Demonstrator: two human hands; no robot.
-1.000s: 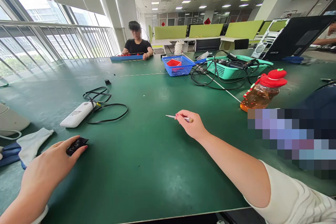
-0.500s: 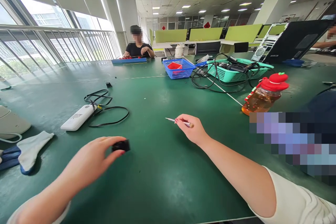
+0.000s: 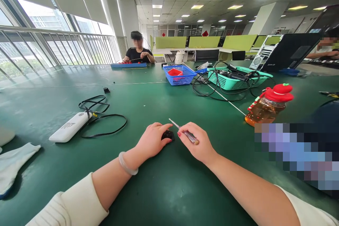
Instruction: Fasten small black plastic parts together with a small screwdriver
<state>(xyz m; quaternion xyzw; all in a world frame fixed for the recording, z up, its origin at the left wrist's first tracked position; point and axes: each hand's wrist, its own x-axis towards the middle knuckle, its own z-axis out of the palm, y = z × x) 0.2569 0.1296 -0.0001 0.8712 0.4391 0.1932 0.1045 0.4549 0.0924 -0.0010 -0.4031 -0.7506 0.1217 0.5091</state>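
Observation:
Near the middle of the green table, my left hand holds a small black block between thumb and fingers, low at the tabletop. Just to its right, my right hand grips a thin screwdriver with a clear handle. The screwdriver's tip points up and to the left, over the far side of the block. Whether the tip touches the block or my left fingers I cannot tell.
On the left lie a white power strip with a looped black cable and a glove. Farther back are a blue basket and a green basket of cables. A red-lidded bottle stands right. Another person sits across.
My left hand has moved right with the black block, close to my right hand. The screwdriver now slants more steeply. The view has shifted slightly.

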